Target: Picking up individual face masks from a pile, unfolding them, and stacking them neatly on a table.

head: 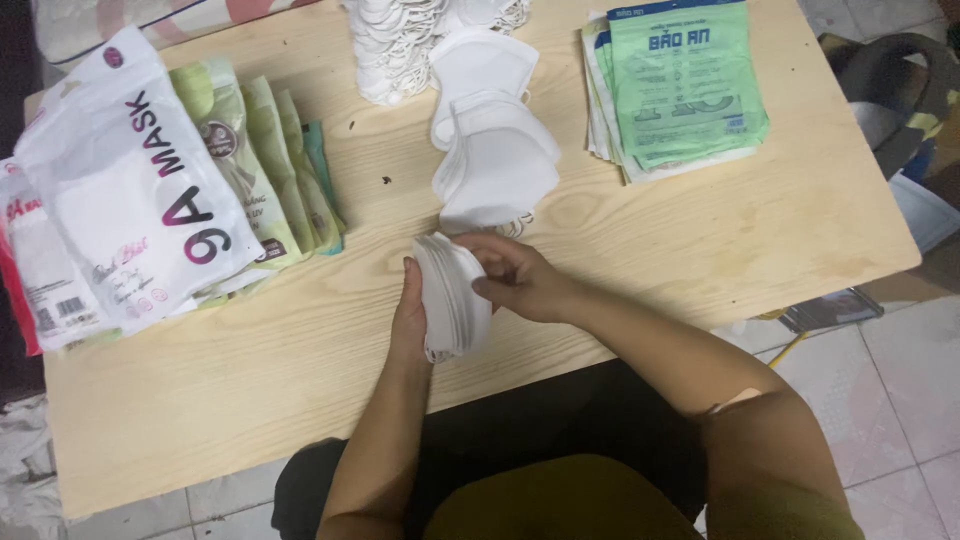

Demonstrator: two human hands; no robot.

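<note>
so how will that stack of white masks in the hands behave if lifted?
Likely light and floppy: the stack of white masks is thin folded fabric. Probably apt to fan out or slip, since both the left hand and right hand clamp it.

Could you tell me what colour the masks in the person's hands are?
White: the masks, seen in the head view.

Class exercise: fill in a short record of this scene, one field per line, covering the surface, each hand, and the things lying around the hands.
Surface: light wooden table
Left hand: supports the stack of white masks from its left side
Right hand: grips the same stack from the right
Behind the hands: loose white masks in a row
Left side: filled white and green packets
Right side: pile of flat green bags
</note>
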